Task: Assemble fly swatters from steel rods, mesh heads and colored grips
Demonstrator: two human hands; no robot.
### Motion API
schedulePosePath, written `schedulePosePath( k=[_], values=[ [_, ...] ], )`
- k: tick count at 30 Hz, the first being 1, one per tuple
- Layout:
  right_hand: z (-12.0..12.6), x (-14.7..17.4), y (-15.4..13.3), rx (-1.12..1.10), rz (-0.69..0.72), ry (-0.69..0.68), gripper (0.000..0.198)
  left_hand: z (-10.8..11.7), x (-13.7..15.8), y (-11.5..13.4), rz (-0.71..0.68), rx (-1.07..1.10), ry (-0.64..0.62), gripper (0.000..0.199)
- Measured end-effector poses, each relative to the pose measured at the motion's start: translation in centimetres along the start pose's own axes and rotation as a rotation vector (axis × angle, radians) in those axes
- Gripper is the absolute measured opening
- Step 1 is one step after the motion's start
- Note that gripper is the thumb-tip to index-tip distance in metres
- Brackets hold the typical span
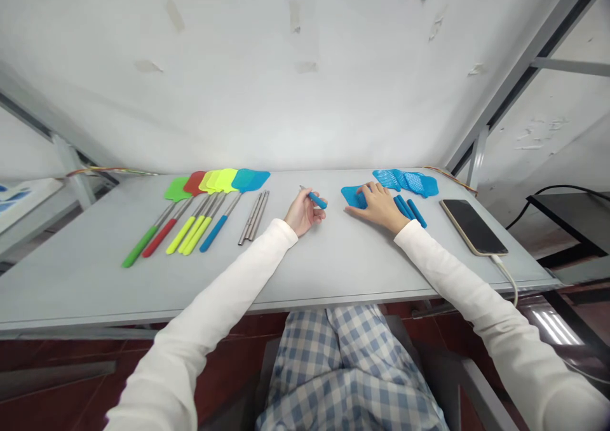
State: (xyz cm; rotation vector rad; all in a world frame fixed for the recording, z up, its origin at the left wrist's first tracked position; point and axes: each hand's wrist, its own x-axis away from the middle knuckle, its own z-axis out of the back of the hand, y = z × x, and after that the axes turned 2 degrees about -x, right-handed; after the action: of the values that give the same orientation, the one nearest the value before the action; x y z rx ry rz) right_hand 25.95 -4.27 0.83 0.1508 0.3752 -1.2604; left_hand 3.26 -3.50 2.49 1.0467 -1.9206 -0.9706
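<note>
My left hand [305, 213] is closed around a short blue handle [318, 200] with a metal tip that points up and left. My right hand [378, 206] reaches down over a blue fly swatter head [351, 195] on the table, its fingers curled onto the blue plastic; the exact grip is partly hidden. Beside the right wrist lie several loose blue handles [416, 213]. Behind them, more blue swatter heads [405, 182] overlap in a row. Left of my left hand are several bare metal rods [254, 216].
Assembled fly swatters in green [147, 237], red [166, 229], yellow [193, 232] and blue [214, 232] lie fanned out on the left. A phone [473, 226] with a white charging cable [505, 271] rests at the right. A white wall [305, 113] stands behind the grey table [333, 266].
</note>
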Motion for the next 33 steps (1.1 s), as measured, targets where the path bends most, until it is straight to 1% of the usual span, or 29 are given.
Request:
schedulePosePath(
  k=[2,4,6,9,11,13,16,18,20,24,26,28,31,33],
  values=[
    [-0.3,0.2,0.0,-0.011,-0.010,-0.039,0.068,0.1,0.1,0.3,-0.043,-0.016,0.032,0.029],
    [-0.4,0.2,0.1,-0.030,-0.032,-0.080,0.067,0.0,0.3,0.7,-0.088,-0.032,0.081,0.029],
    [-0.2,0.1,0.0,-0.045,-0.046,-0.099,0.061,-0.1,0.5,1.1,-0.112,-0.052,0.097,0.028],
    [0.6,0.0,-0.5,-0.031,-0.069,-0.108,0.050,-0.2,0.9,1.3,-0.147,-0.099,0.027,0.027],
    [1.0,0.1,-0.9,-0.017,-0.081,-0.111,0.045,-0.2,1.0,1.3,-0.187,-0.163,-0.015,0.032],
    [1.0,0.3,-1.1,-0.005,-0.071,-0.105,0.050,-0.2,1.1,1.1,-0.215,-0.239,-0.039,0.040],
    [0.8,0.5,-1.2,0.027,-0.048,-0.119,0.070,0.0,1.0,0.9,-0.170,-0.303,-0.115,0.045],
    [0.8,0.6,-1.4,0.040,-0.056,-0.144,0.070,0.1,0.9,0.8,-0.134,-0.299,-0.178,0.044],
    [1.1,0.6,-1.6,0.042,-0.069,-0.155,0.062,0.2,0.9,0.7,-0.138,-0.282,-0.217,0.045],
    [1.6,0.5,-2.2,0.087,-0.064,-0.164,0.056,0.2,1.1,0.8,-0.179,-0.306,-0.194,0.050],
    [1.5,0.4,-2.5,0.134,-0.042,-0.182,0.055,0.0,1.3,0.8,-0.152,-0.334,-0.201,0.057],
    [1.2,0.3,-2.6,0.181,-0.017,-0.209,0.053,-0.2,1.6,0.7,-0.119,-0.373,-0.238,0.061],
    [0.8,0.0,-2.2,0.210,-0.008,-0.201,0.053,-0.4,1.7,0.5,-0.128,-0.461,-0.274,0.058],
    [0.9,-0.2,-1.7,0.166,-0.022,-0.138,0.056,-0.4,1.5,0.3,-0.157,-0.536,-0.259,0.053]
  ],
)
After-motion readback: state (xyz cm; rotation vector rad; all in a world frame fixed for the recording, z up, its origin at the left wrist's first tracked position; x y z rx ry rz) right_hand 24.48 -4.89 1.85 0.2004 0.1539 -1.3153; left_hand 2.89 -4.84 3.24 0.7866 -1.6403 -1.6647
